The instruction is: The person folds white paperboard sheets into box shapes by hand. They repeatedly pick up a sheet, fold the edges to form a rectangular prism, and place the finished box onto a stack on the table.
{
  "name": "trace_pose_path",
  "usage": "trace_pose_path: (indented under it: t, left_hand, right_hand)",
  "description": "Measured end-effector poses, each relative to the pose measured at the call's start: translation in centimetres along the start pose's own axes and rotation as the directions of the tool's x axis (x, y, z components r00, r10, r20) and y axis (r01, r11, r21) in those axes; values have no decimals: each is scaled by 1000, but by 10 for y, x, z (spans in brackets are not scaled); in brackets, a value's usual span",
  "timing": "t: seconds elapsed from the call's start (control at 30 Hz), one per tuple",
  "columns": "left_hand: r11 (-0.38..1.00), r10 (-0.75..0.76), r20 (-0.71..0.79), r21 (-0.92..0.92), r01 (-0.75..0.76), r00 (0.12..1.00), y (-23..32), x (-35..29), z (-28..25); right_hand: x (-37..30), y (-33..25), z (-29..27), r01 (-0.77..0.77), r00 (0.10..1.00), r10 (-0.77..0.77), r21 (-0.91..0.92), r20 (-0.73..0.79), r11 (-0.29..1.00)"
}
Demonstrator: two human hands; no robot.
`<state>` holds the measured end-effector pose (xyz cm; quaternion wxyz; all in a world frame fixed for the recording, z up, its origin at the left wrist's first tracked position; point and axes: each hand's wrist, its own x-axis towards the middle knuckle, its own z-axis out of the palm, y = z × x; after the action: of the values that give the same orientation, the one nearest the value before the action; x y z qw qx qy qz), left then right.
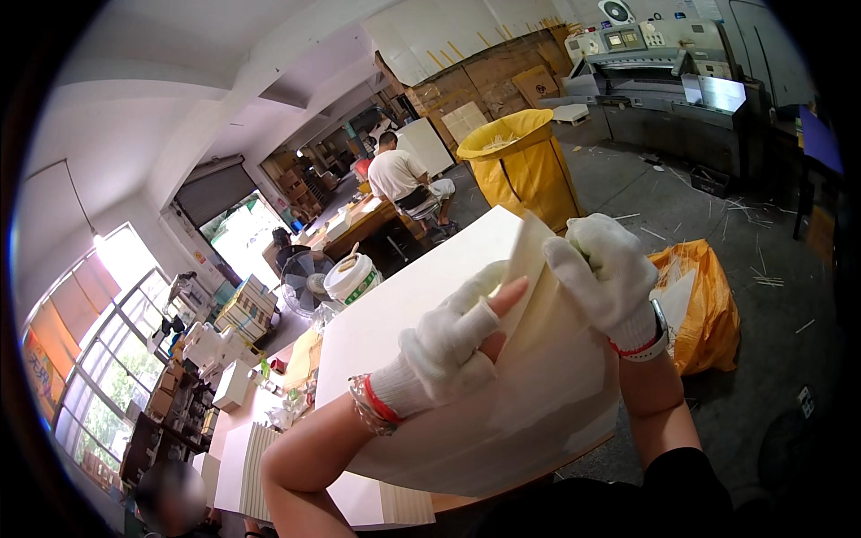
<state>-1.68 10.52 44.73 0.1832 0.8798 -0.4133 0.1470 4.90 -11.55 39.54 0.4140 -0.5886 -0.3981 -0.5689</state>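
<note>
Large white paper sheets (404, 291) spread in front of me, their near part bending down in a broad curve. My left hand (448, 345), in a white knitted glove with bare fingertips showing, is closed at the raised, cream-looking edge of the sheets. Across from it, my right hand (605, 269), also gloved in white, has its fingers curled around the far right end of that edge. Its fingertips are partly hidden by the glove and paper. How many sheets are between the fingers I cannot tell.
Stacks of white board (247, 471) lie on the table at lower left, near a white bucket (352, 278) and a fan (308, 282). Yellow (529, 170) and orange (708, 309) waste bags stand right. A seated person (395, 175) works beyond; a large machine (664, 85) stands behind.
</note>
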Motion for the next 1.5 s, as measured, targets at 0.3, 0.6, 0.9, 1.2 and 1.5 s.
trace_pose_path:
  t: [0.3,0.6,0.9,1.2,1.5]
  left_hand:
    - [998,-54,4,-24,54,999,10,3,-3]
    - [999,-34,-15,-22,34,999,13,5,-5]
    - [997,21,26,-75,-19,999,5,5,-4]
    - [999,-26,-20,22,26,999,13,3,-4]
    - [999,-7,13,-45,7,1000,8,5,-4]
  right_hand:
    - [-1,-1,4,-92,995,91,-10,-33,996]
    - [-2,0,3,-64,998,63,-18,-22,998]
    - [-2,-3,1,-90,996,90,-11,-19,996]
    - [-1,-5,-2,-103,995,104,33,-11,994]
    - [-2,-9,4,-297,951,302,69,-62,952]
